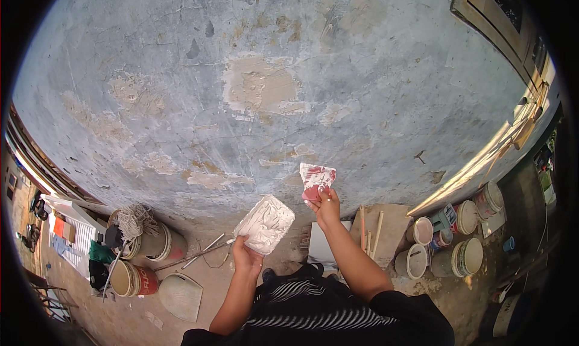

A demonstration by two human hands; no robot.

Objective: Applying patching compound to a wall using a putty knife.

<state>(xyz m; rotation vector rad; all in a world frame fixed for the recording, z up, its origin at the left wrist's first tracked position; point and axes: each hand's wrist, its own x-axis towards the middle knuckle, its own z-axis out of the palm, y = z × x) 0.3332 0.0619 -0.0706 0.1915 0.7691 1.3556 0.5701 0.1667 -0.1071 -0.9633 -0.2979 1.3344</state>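
My left hand (246, 257) grips the near left edge of a shallow rectangular tray (266, 224) smeared with white filler paste. To its right, my right hand (326, 207) is closed on a red putty spreader (318, 179), its blade coated with white paste and pointing up toward the wall. Ahead stands a worn blue-grey wall (374, 105). Beige patches of filler mark it, the largest patch (262, 85) lying above the tray. I cannot tell whether the spreader touches the wall.
Several paint buckets stand at the right, among them a grey bucket (412, 261). At the left are a red-labelled bucket (136, 279), a mop head (138, 220) and a dustpan-like scoop (181, 296). Wooden sticks (375, 234) lean low against the wall. A window frame (482, 14) sits upper right.
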